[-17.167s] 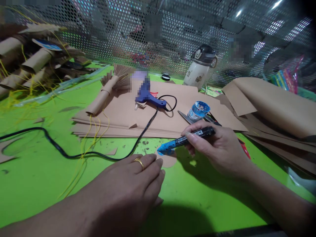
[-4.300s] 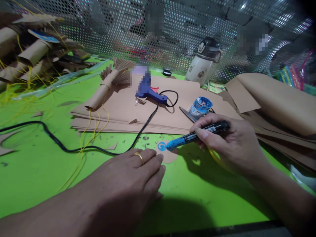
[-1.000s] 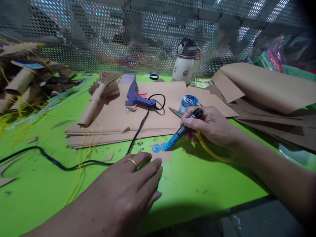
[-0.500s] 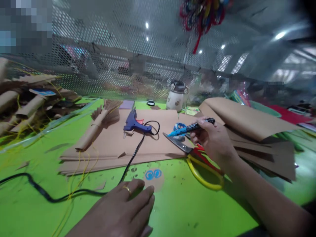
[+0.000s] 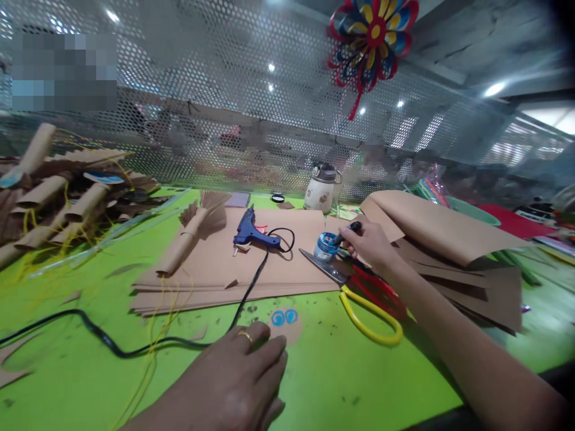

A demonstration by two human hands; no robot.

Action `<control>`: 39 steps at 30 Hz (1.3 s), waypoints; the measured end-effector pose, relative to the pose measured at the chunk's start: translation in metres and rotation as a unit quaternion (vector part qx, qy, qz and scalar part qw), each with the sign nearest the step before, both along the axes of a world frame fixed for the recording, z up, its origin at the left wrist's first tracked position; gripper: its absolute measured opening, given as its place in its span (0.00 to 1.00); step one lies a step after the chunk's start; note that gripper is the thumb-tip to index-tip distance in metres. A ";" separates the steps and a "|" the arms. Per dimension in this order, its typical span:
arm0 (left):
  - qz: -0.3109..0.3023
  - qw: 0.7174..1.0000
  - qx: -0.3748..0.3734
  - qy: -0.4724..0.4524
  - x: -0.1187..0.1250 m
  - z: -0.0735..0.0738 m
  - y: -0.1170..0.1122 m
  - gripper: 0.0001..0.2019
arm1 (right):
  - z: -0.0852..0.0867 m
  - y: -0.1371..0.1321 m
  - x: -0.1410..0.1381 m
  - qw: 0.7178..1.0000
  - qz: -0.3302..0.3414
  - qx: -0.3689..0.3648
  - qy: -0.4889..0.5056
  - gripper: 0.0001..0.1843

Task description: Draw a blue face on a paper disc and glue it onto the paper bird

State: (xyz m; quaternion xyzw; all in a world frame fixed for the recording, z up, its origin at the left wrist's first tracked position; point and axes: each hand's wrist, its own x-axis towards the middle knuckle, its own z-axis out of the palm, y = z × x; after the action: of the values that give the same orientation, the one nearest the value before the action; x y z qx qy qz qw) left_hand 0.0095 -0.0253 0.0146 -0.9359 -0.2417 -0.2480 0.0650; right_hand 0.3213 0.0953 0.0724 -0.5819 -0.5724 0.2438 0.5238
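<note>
My right hand [image 5: 371,244] grips a black marker [image 5: 345,233] whose far end was coated blue. That end now sits at the mouth of a small blue-smeared jar [image 5: 326,246] on the brown paper. Flat on the green table, my left hand [image 5: 238,371] holds nothing, fingers stretched out. Its fingertips are by the lower left edge of a round brown paper disc [image 5: 290,336] with two blue swirls. Large scissors [image 5: 371,317] with yellow and red handles lie beneath my right forearm, blades toward the jar.
A blue glue gun [image 5: 256,232] with a black cord [image 5: 251,287] rests on stacked brown paper [image 5: 202,293]. Beside it is a rolled paper piece with a pleated fan [image 5: 184,242]. More rolls [image 5: 87,200] pile up left, a white bottle [image 5: 320,190] stands behind, and folded paper [image 5: 431,224] lies right.
My right hand has brought the marker's blue end back to the jar from the scissors' blade tip. My left hand stays by the disc. The view has tilted up slightly.
</note>
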 end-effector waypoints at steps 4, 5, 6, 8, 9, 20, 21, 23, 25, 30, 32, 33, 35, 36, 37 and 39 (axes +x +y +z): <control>0.001 1.000 0.006 -0.008 -0.001 0.000 0.001 0.06 | -0.004 0.002 0.000 1.000 -0.013 0.005 0.012 0.16; -0.003 1.000 0.006 -0.001 -0.002 0.001 0.001 0.06 | -0.003 0.001 0.002 0.999 -0.019 0.015 0.023 0.16; -0.007 1.000 0.005 0.007 -0.003 0.001 0.002 0.05 | -0.002 0.000 0.004 0.999 -0.027 0.027 0.037 0.16; -0.012 1.000 0.004 0.017 -0.003 0.003 0.002 0.05 | 0.000 -0.004 0.009 0.995 -0.043 0.056 0.069 0.17; -0.013 1.000 0.003 0.018 -0.003 0.003 0.003 0.05 | 0.002 -0.007 0.010 0.993 -0.050 0.071 0.086 0.17; -0.027 0.999 0.032 -0.012 -0.001 -0.003 0.010 0.08 | 0.025 -0.037 -0.005 0.973 0.020 0.049 0.224 0.12; -0.025 0.999 0.026 -0.002 -0.001 -0.002 0.009 0.08 | 0.026 -0.039 -0.008 0.972 0.032 0.032 0.231 0.11; -0.027 0.999 0.024 0.005 -0.001 0.002 0.006 0.09 | 0.027 -0.046 -0.013 0.969 0.061 -0.014 0.239 0.10; -0.027 0.999 0.023 0.011 0.000 0.007 0.003 0.10 | 0.025 -0.053 -0.019 0.967 0.092 -0.058 0.229 0.10; -0.012 0.999 -0.006 0.045 0.000 0.014 -0.002 0.10 | 0.017 -0.068 -0.029 0.964 0.192 -0.120 0.137 0.09; -0.013 0.999 -0.011 0.050 0.000 0.014 -0.001 0.10 | 0.014 -0.071 -0.029 0.959 0.226 -0.136 0.105 0.09; -0.016 0.998 -0.010 0.052 -0.001 0.013 0.000 0.10 | 0.012 -0.072 -0.028 0.958 0.235 -0.138 0.091 0.09; -0.020 0.998 -0.007 0.058 -0.002 0.012 0.002 0.11 | 0.010 -0.074 -0.027 0.958 0.244 -0.136 0.067 0.08; -0.020 0.998 -0.005 0.064 -0.003 0.011 0.002 0.11 | 0.010 -0.074 -0.026 0.959 0.244 -0.132 0.058 0.07; -0.021 0.997 -0.003 0.069 -0.004 0.012 0.002 0.11 | 0.010 -0.074 -0.025 0.960 0.244 -0.126 0.050 0.06; -0.016 0.996 -0.004 0.082 -0.005 0.013 0.000 0.12 | 0.009 -0.075 -0.026 0.962 0.245 -0.116 0.037 0.05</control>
State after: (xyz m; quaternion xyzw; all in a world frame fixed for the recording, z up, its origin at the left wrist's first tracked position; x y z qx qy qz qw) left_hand 0.0044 -0.0250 0.0273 -0.9571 -0.2213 -0.1705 0.0770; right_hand 0.2957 0.0205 0.0818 -0.4711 -0.6458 0.4508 0.3972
